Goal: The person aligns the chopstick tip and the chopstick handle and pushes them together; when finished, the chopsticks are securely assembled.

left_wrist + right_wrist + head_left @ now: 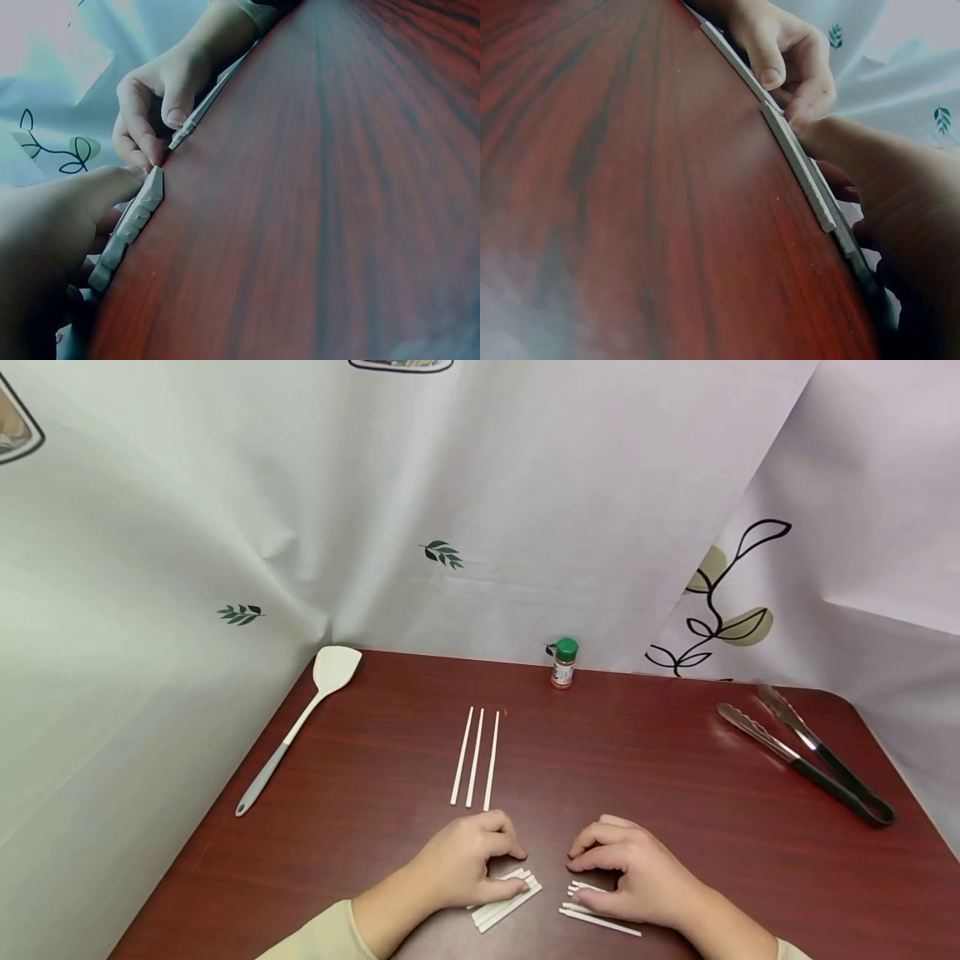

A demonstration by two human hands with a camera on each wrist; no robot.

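In the head view my left hand (468, 860) arches over a loose bundle of slim white sticks (510, 910). Its thumb rests on top of them, and the fingertips bend down to the table just beyond. My right hand (637, 868) is poised likewise over a second group of white sticks (603, 923), its thumb touching them near their left ends. Both groups lie flat, with a gap between them. The left wrist view shows the blunt ends of the left bundle (131, 225) side by side. Farther back lie three separate white sticks (474, 760), nearly parallel.
A spice jar (563, 664) with a green cap stands at the table's back edge. On the left lies a white spatula (300, 727) with a grey handle. Metal tongs (810, 756) with black handles lie spread at the right. Printed cloth (525, 510) hangs behind the table.
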